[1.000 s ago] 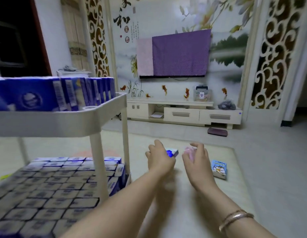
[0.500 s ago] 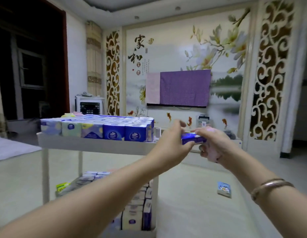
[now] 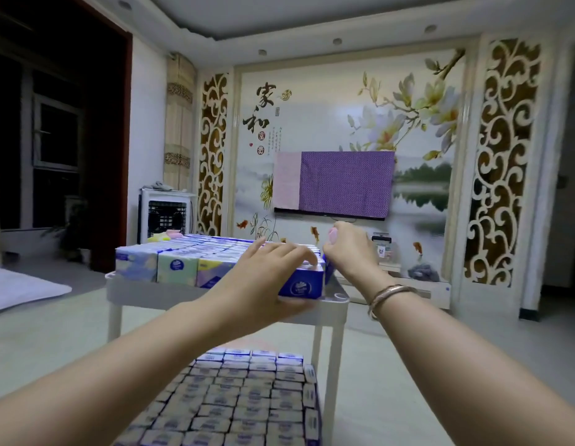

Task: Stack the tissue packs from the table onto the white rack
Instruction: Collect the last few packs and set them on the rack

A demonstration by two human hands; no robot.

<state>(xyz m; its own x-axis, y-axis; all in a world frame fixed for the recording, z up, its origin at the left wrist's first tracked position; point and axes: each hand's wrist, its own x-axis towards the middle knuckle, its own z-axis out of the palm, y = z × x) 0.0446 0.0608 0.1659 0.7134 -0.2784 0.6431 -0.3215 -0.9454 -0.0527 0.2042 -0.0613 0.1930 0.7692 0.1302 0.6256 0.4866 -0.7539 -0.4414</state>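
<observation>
Our view lifted from floor mat to rack level since a second ago. Left hand (image 3: 267,272), half a second back pinching blue tissue pack (image 3: 304,283) in mid-air with right, now lies flat, fingers spread, on that pack, set at top tier's 5 o'clock corner of white rack (image 3: 312,309). Right hand (image 3: 350,249) moved to 3 o'clock of pack, curled round pink pack (image 3: 331,235).

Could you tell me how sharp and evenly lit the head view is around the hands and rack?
Head view: dim, bluish room light; wide-angle bending at the edges; the left hand and right hand look slightly motion-smeared over the rack's top shelf, while the dark doorway loses detail.
</observation>
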